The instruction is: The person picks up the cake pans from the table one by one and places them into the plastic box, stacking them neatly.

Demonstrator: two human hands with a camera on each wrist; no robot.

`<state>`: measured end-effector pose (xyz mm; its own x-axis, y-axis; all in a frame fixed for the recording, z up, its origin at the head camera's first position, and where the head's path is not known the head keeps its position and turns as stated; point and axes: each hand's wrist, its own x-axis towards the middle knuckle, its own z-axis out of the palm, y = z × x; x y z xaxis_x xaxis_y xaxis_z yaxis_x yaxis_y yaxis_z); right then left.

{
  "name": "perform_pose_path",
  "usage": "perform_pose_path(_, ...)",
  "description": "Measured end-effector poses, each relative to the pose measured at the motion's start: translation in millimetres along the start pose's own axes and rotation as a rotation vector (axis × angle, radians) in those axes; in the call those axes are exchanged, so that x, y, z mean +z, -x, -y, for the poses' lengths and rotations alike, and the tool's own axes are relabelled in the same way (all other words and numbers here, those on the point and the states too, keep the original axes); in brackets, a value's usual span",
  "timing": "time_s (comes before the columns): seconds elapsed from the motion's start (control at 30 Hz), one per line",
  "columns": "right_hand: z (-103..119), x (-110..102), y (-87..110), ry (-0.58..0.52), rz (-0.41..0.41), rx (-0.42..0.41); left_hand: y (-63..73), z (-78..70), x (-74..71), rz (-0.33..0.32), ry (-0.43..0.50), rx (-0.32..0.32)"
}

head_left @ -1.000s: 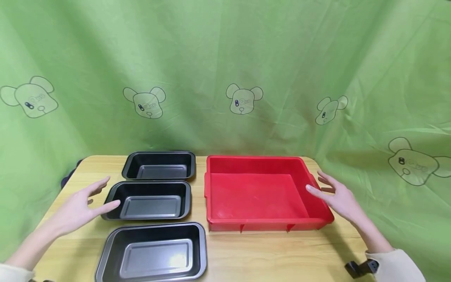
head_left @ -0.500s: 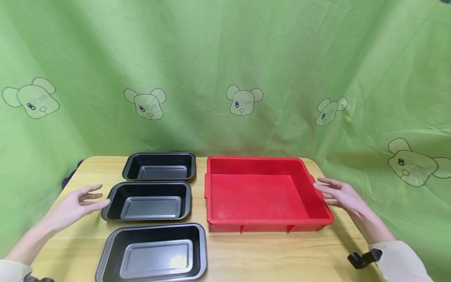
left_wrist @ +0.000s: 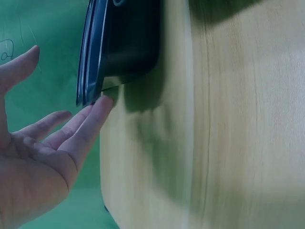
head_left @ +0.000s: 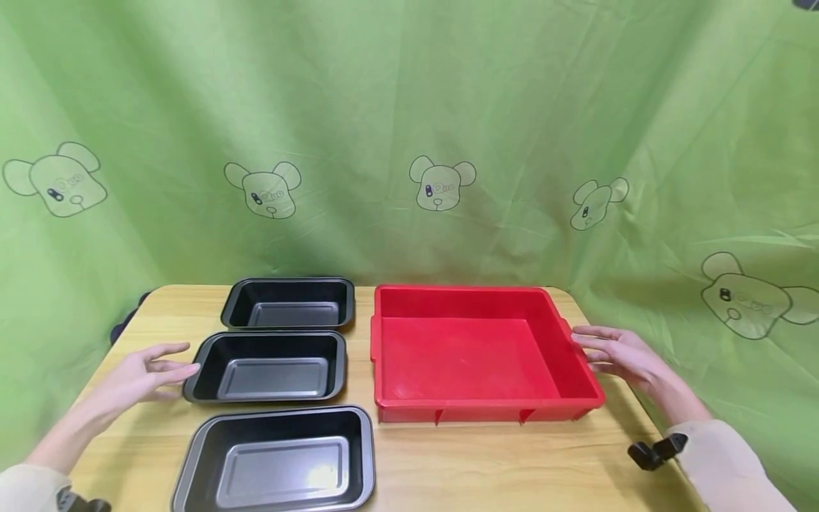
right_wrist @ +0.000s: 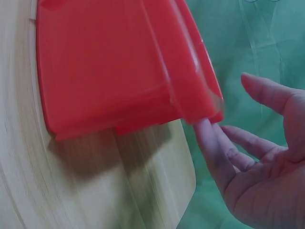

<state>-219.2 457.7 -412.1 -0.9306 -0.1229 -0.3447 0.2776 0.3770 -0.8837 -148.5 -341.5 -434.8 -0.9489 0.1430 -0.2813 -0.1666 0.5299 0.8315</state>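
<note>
Three black loaf pans stand in a column on the left of the table: a far pan point(head_left: 288, 313), a middle pan point(head_left: 275, 377) and a near pan point(head_left: 284, 473). My left hand point(head_left: 137, 377) is at the left end of the middle pan. In the left wrist view, its straight fingertips reach the underside of the pan's rim point(left_wrist: 93, 57), the thumb held apart. To the right lies a red plastic tray point(head_left: 473, 412). At its right side is my right hand point(head_left: 623, 359); the right wrist view shows fingertips under the tray's rim point(right_wrist: 190, 86), thumb raised and apart.
The wooden table point(head_left: 486, 469) has rounded far corners. Behind it hangs a green curtain point(head_left: 358, 85) printed with mouse heads. A black device point(head_left: 657, 451) sits at the right wrist, and another point(head_left: 79, 501) at the left.
My left hand has moved slightly down and its thumb back from over the middle pan to its end. My right hand's thumb has moved outward to the tray's right rim. Pans and tray have stayed put.
</note>
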Motion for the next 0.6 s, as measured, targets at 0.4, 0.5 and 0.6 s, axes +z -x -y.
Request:
perform_pose_path(0.4, -9.1, -4.4, -7.5, -0.08, 0.046, 0.0, -12.7, 8.3, 2.0, 0.03, 0.066, -0.037)
perform_pose_path(0.5, -10.5, -5.3, -8.6, -0.098, 0.051, 0.004, -16.7, 10.6, 2.0, 0.04, 0.097, -0.041)
perform_pose_path(0.6, -11.2, -6.5, -9.5, -0.097, 0.056, 0.005, -21.4, 12.1, 1.2, 0.041, 0.098, -0.049)
